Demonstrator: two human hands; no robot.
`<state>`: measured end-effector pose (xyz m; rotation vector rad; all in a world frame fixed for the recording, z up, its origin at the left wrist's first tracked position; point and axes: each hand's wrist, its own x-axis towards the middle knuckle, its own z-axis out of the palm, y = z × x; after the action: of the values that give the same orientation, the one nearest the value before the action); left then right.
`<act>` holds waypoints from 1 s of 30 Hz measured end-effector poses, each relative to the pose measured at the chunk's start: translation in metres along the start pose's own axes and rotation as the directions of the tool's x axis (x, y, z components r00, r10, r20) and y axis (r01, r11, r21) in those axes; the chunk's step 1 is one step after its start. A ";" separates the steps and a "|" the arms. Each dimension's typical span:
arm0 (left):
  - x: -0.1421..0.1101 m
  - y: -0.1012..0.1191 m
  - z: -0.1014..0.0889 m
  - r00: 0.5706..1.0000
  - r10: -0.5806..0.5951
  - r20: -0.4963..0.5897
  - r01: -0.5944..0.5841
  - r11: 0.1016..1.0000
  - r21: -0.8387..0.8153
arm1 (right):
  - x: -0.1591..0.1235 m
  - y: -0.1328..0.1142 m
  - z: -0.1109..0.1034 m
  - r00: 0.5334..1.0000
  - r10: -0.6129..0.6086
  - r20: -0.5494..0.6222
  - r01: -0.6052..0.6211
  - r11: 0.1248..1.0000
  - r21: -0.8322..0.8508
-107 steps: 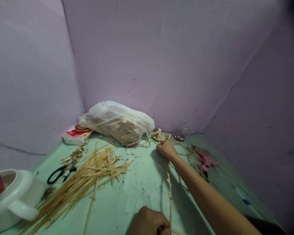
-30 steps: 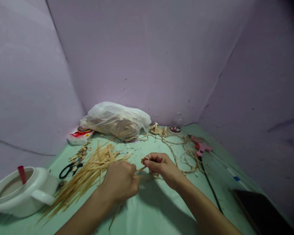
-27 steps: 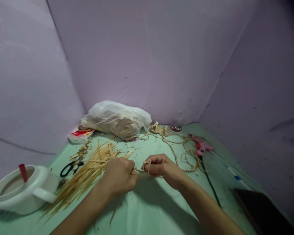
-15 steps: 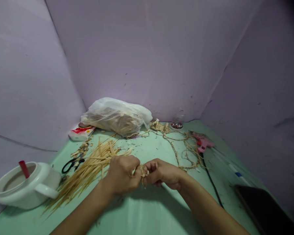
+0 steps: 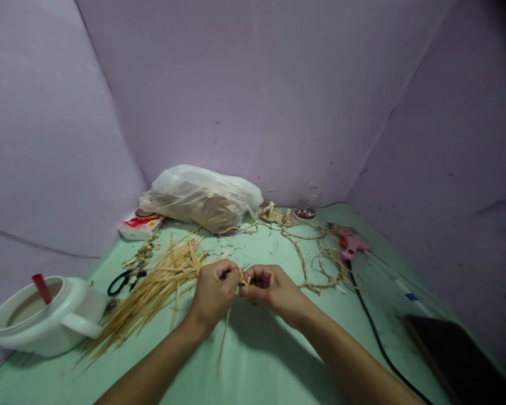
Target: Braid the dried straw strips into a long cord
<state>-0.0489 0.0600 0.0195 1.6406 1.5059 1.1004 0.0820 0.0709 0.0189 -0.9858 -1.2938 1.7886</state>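
Observation:
Between my two hands is a small piece of knotted, straw-coloured fibre [image 5: 243, 281], with a thin strand hanging below it toward the table. My left hand [image 5: 218, 287] pinches its left side between thumb and bent fingers. From the other side, my right hand [image 5: 266, 286] grips it between thumb and fingertips. The fingers cover much of the piece, so its exact shape is hidden. Just left of my left hand lies a spread bundle of dry straw strips [image 5: 160, 292] on the green table [image 5: 270, 360].
Left are a white pot [image 5: 80, 301] with a red stick and black-handled scissors [image 5: 120, 283]. Behind lie a white plastic bag [image 5: 202, 197], a red-white box [image 5: 141, 226], a woven piece [image 5: 275, 215] and a bead jar [image 5: 306, 212]. Right are twisted cord [image 5: 301, 261], a pink glue gun [image 5: 352, 246] and a dark flat object [image 5: 455, 360].
Both hands have turned and risen slightly, still on the fibre piece. My left hand has rolled so its thumb side shows, and a thin strand now hangs below.

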 end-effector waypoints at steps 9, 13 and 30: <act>0.002 -0.003 0.000 0.999 -0.039 0.034 0.025 0.931 0.363 | 0.005 0.002 -0.008 0.969 -0.013 -0.248 -0.051 0.968 -0.247; 0.006 0.001 -0.012 0.961 0.046 0.273 -0.196 0.811 0.552 | 0.006 -0.002 -0.017 0.978 0.052 -0.204 -0.107 0.957 -0.270; 0.011 0.000 -0.016 0.906 -0.065 0.419 -0.195 0.813 0.549 | 0.011 0.014 -0.024 0.990 0.063 -0.128 -0.114 0.892 -0.438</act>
<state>-0.0638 0.0693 0.0280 2.1818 1.5749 0.2541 0.0970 0.0872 -0.0014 -1.3920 -1.6491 1.5024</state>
